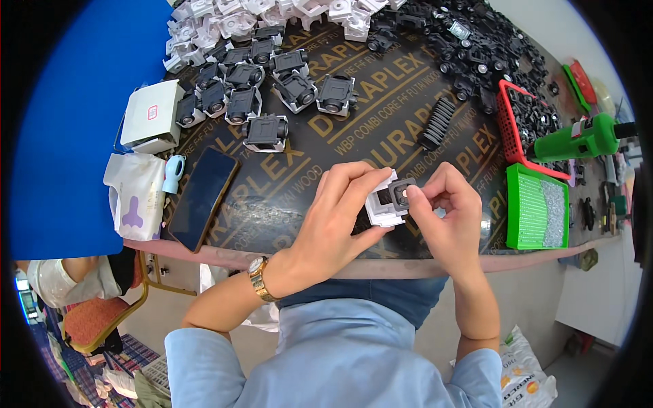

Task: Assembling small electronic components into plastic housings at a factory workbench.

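Above the near edge of the dark table, my left hand [333, 211] grips a white plastic housing [383, 216] between thumb and fingers. My right hand [445, 221] pinches a small black plastic part [401, 193] with a round lens-like spot, held against the housing's open right side. Whether the black part sits inside the housing or only touches it, I cannot tell. Farther off, several assembled units [266, 130], black blocks in white frames, stand in loose rows at the left.
White housings [224, 24] heap at the far left, black parts [469, 54] at the far right. A black ribbed stack [437, 124], red basket [508, 126], green tray of screws [520, 211] and green power screwdriver [578, 139] stand right. A phone [203, 197] and white box [151, 115] lie left.
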Motion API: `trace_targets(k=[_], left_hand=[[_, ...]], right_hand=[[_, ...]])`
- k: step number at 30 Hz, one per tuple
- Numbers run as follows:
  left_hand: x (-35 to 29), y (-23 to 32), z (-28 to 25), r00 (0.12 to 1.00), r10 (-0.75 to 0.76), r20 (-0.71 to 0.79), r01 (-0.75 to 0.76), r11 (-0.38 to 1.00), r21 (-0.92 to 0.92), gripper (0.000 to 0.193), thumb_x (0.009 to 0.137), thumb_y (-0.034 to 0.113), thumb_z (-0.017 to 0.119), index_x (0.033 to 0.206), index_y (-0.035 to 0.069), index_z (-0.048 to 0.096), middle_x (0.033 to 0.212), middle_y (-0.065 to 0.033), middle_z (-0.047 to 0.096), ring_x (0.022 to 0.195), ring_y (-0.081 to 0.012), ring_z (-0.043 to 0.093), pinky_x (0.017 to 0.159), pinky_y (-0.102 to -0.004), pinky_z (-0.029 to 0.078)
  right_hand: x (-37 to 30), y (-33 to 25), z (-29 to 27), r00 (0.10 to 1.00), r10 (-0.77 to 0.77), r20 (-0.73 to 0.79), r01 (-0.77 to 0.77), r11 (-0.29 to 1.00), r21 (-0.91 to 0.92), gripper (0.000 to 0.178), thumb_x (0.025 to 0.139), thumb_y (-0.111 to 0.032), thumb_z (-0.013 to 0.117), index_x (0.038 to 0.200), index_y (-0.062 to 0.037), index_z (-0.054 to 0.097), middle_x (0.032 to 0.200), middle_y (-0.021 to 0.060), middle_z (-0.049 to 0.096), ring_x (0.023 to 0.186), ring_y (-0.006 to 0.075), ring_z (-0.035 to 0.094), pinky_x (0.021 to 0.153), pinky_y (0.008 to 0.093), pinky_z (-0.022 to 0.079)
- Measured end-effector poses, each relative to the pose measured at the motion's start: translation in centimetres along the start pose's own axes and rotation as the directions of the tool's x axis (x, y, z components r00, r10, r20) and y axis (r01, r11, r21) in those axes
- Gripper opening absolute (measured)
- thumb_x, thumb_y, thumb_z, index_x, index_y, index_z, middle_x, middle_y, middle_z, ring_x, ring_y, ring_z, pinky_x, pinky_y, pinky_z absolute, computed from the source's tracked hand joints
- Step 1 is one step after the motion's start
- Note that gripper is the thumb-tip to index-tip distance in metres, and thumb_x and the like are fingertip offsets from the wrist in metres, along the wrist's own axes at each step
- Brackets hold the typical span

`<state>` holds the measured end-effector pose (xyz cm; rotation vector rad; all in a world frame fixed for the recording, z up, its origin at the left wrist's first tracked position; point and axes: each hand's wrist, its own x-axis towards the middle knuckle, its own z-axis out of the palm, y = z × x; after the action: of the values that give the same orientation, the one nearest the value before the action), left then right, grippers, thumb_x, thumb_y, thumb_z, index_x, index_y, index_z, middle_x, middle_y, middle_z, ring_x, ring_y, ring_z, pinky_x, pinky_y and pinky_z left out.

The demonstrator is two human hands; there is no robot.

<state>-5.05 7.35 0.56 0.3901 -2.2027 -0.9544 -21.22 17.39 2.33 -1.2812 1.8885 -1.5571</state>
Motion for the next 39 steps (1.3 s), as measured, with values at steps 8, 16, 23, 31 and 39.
trace_targets(k=[8, 16, 23, 31, 39], left_hand=[[0.6, 0.6, 0.5, 0.997, 0.072, -0.008, -0.071, 0.995, 0.072, 0.075, 0.064, -0.002, 0.083, 0.133, 0.006, 0.055, 0.121, -0.0126, 0.053, 0.104, -0.0336, 0.054, 0.087, -0.0408, 0.050], [-0.5, 0.7, 0.5, 0.993, 0.004, 0.121, -0.022, 0.989, 0.146, 0.055, 0.070, -0.002, 0.080, 0.121, 0.012, 0.067, 0.125, -0.0171, 0.047, 0.110, -0.0335, 0.053, 0.086, -0.0385, 0.052], [-1.7, 0.6, 0.0, 0.984, -0.053, 0.172, 0.036, 0.994, 0.100, 0.042, 0.075, -0.002, 0.080, 0.113, 0.004, 0.064, 0.128, -0.0185, 0.047, 0.095, -0.0286, 0.066, 0.082, -0.0364, 0.055], [-2.3, 0.9, 1.1, 0.976, -0.133, 0.174, 0.123, 0.990, 0.068, 0.046, 0.072, -0.001, 0.082, 0.114, 0.004, 0.063, 0.126, -0.0203, 0.050, 0.113, -0.0344, 0.058, 0.093, -0.0403, 0.051], [-2.2, 0.4, 0.9, 0.980, -0.103, 0.172, 0.102, 0.995, 0.012, 0.043, 0.075, -0.001, 0.080, 0.115, 0.003, 0.063, 0.132, -0.0185, 0.048, 0.107, -0.0327, 0.062, 0.090, -0.0388, 0.053]], right_hand=[[-0.1, -0.4, 0.0, 0.992, -0.010, 0.128, 0.010, 1.000, -0.003, 0.021, 0.083, 0.000, 0.073, 0.074, 0.0010, 0.054, 0.071, 0.0034, 0.055, 0.055, 0.0068, 0.052, 0.048, 0.0230, 0.042], [-0.9, -1.2, -4.9, 0.982, -0.156, 0.108, 0.180, 0.945, -0.272, 0.005, 0.090, -0.004, 0.068, 0.091, -0.0002, 0.065, 0.081, 0.0115, 0.061, 0.067, 0.0239, 0.061, 0.059, 0.0330, 0.048], [3.3, 7.8, -21.8, 0.928, -0.149, -0.343, -0.150, 0.692, -0.706, 0.011, 0.094, -0.008, 0.062, 0.101, 0.0000, 0.061, 0.080, 0.0106, 0.067, 0.072, 0.0204, 0.066, 0.063, 0.0318, 0.049], [8.5, 13.3, -25.3, 0.920, -0.330, -0.211, -0.047, 0.442, -0.896, 0.025, 0.077, -0.017, 0.077, 0.091, -0.0040, 0.060, 0.091, 0.0122, 0.062, 0.088, 0.0349, 0.061, 0.073, 0.0470, 0.049], [4.2, 10.0, -23.9, 0.914, -0.176, -0.365, -0.081, 0.802, -0.591, 0.020, 0.090, -0.009, 0.072, 0.103, -0.0015, 0.059, 0.081, 0.0066, 0.067, 0.074, 0.0116, 0.063, 0.069, 0.0282, 0.051]])
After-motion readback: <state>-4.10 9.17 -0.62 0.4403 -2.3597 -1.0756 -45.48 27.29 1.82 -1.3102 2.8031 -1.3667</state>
